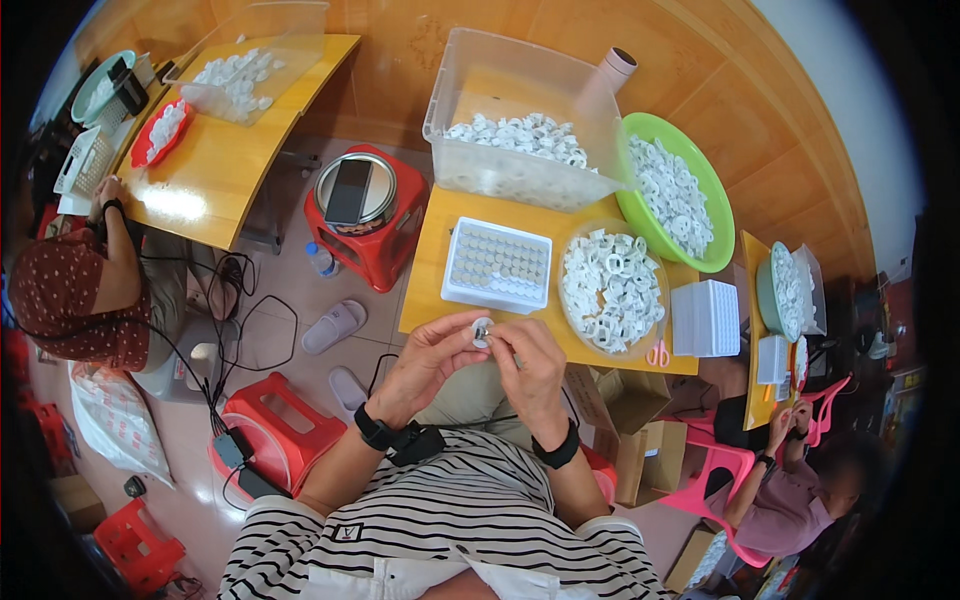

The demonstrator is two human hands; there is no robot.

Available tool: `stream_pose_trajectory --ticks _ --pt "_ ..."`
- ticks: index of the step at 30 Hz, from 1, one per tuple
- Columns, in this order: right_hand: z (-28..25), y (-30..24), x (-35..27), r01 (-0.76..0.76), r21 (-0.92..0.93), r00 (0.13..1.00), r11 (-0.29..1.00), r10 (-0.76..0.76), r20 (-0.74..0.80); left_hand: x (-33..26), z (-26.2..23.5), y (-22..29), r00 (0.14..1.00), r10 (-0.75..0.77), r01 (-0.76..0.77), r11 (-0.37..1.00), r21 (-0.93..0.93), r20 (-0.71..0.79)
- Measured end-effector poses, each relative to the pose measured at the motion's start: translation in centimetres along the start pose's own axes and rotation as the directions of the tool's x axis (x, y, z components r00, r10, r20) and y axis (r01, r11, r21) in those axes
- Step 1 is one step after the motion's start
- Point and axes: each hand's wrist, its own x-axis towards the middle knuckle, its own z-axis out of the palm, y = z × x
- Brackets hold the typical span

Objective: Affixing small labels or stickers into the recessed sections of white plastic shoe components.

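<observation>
Above my lap, my left hand (pixel 447 347) and right hand (pixel 528 352) pinch a small white plastic piece (pixel 481 327) (unfinished, I judge). Round grey pieces (pixel 497 254) mostly fill the white tray (pixel 492 301); plenty of loose white parts (pixel 612 283) look left.

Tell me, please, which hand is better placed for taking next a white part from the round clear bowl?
Probably the right hand: it is nearer to the round clear bowl, on its side. The left hand is farther, gripping the small white part, which the right also seems to touch.
</observation>
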Motion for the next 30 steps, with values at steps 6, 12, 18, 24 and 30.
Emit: stream_pose_trajectory --ticks 6,12,18,24,30 --pt "-0.8 0.1 -0.3 -0.025 0.053 1.0 0.998 0.025 -0.001 0.0 0.6 -0.3 1.0 0.008 -0.008 0.999 0.042 -0.005" --pt "-2.3 0.3 -0.2 0.028 -0.014 0.998 1.0 -0.027 0.063 0.1 2.0 -0.6 1.0 0.022 -0.02 0.988 0.153 -0.01" --pt "-3.8 1.5 -1.1 -0.077 0.054 0.992 0.996 0.071 0.107 0.6 3.0 -1.7 1.0 -0.016 0.012 0.984 0.177 0.022" --pt "-5.3 1.9 -1.6 -0.144 0.139 0.99 0.98 0.142 0.025 1.4 4.2 -2.7 0.998 -0.004 -0.011 0.973 0.23 0.063" --pt "-6.4 3.0 -2.1 -0.071 0.056 0.997 0.996 0.069 0.038 2.1 4.8 -3.1 0.993 -0.01 -0.036 0.921 0.389 0.116"
